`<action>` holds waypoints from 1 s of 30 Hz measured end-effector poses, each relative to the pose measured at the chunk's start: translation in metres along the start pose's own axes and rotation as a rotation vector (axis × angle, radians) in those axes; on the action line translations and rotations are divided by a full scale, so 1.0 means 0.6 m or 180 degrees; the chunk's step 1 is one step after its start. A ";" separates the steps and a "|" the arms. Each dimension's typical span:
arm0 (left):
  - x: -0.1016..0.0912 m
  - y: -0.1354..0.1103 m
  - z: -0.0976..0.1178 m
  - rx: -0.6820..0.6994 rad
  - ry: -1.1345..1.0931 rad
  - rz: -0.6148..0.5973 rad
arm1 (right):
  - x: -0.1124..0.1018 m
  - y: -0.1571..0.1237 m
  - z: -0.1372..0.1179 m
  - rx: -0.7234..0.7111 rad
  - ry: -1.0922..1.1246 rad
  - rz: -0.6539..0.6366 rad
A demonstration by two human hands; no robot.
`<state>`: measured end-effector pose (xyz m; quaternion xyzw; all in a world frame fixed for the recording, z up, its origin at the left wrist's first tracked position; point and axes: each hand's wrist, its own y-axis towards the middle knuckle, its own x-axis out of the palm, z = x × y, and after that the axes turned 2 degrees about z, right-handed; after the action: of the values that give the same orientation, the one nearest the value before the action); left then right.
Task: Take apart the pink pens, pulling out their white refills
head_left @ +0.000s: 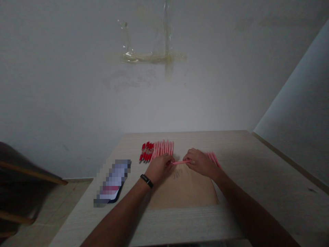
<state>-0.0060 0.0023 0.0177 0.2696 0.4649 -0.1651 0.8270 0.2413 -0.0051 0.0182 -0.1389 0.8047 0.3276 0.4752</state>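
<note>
My left hand and my right hand pinch the two ends of one pink pen, held level just above a brown paper sheet on the wooden table. A black band circles my left wrist. Behind my left hand lies a row of pink pens, with several red caps heaped at its left end. More pink pens lie behind my right hand, partly hidden by it.
A phone lies on the table's left part, its screen blurred out. A dark wooden chair stands at the far left, off the table. A grey wall with tape remnants rises behind the table's far edge.
</note>
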 end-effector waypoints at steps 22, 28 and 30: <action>0.001 0.002 -0.001 0.0106 -0.0041 0.0091 | 0.004 -0.005 0.002 0.0224 0.0046 -0.0085; 0.001 0.003 -0.001 0.0143 -0.0004 0.0106 | 0.000 -0.005 -0.001 0.0354 -0.0058 -0.0099; 0.000 0.003 0.000 0.0151 -0.0011 0.0091 | -0.003 -0.004 -0.002 0.0383 -0.0059 -0.0101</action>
<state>-0.0053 0.0039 0.0183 0.2954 0.4556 -0.1647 0.8234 0.2424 -0.0078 0.0193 -0.1198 0.8162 0.2723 0.4953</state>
